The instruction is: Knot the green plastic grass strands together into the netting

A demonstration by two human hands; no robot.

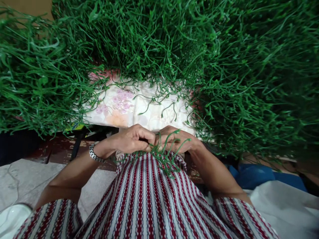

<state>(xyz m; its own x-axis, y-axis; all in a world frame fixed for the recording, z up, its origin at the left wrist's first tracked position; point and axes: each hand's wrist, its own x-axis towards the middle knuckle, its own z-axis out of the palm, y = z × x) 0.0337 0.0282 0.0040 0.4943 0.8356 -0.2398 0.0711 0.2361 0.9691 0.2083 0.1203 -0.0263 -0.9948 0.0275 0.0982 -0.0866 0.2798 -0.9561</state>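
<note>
Close to my body, my left hand (pixel 134 138) and my right hand (pixel 175 138) meet with their fingers curled in. Both pinch a small bunch of green plastic-looking stems (pixel 168 161). Its thin branched ends spread over my right fingers and hang down against the striped shirt. The exact spot where the fingertips grip is partly hidden. Just beyond my hands, a few loose green stems (pixel 146 105) lie on a white cloth with a flower print (pixel 119 113).
Big heaps of the same stems stand on the left (pixel 42 73), at the back (pixel 149 36) and on the right (pixel 251 83). A blue object (pixel 256 176) and a whitish sheet (pixel 284 205) are at lower right. A white round container (pixel 15 217) sits on the floor at lower left.
</note>
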